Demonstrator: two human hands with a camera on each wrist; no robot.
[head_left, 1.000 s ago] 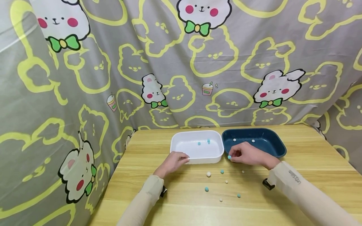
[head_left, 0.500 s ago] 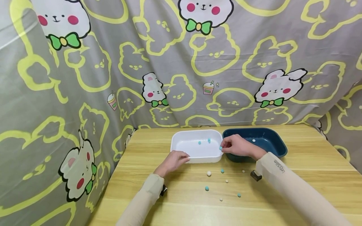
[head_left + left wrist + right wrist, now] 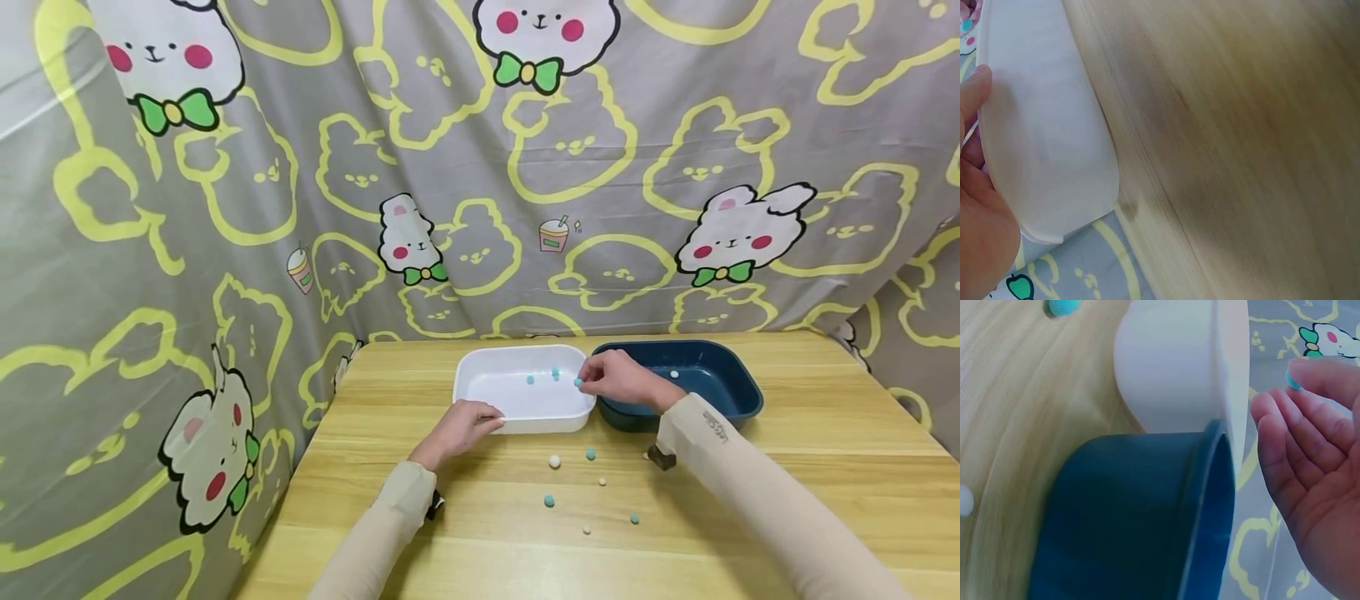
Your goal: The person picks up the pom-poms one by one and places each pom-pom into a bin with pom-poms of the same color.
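My right hand [image 3: 621,379] pinches a small light-blue pom-pom [image 3: 578,382] between thumb and fingertips, over the right end of the white plastic tub [image 3: 547,426]. In the right wrist view this pom-pom [image 3: 1293,381] shows at the fingertips, above the level of both rims. My left hand [image 3: 462,429] grips the white tub's front rim, thumb [image 3: 977,87] on the outer wall and the other fingers over the inside. Several light-blue pom-poms [image 3: 530,379] lie inside the white tub. A white pom-pom [image 3: 674,374] sits in the dark-blue tub [image 3: 731,407], partly covered by my right hand.
On the wooden table [image 3: 480,550], in front of the tubs, lie blue pom-poms [image 3: 549,501] and white pom-poms [image 3: 554,461] of mixed sizes. The two tubs stand side by side near the back edge. A patterned grey curtain [image 3: 465,150] hangs behind and at the left.
My right hand has carried the blue pom-pom left and away from me, from the dark tub's front corner to over the white tub. The left hand stays at the rim.
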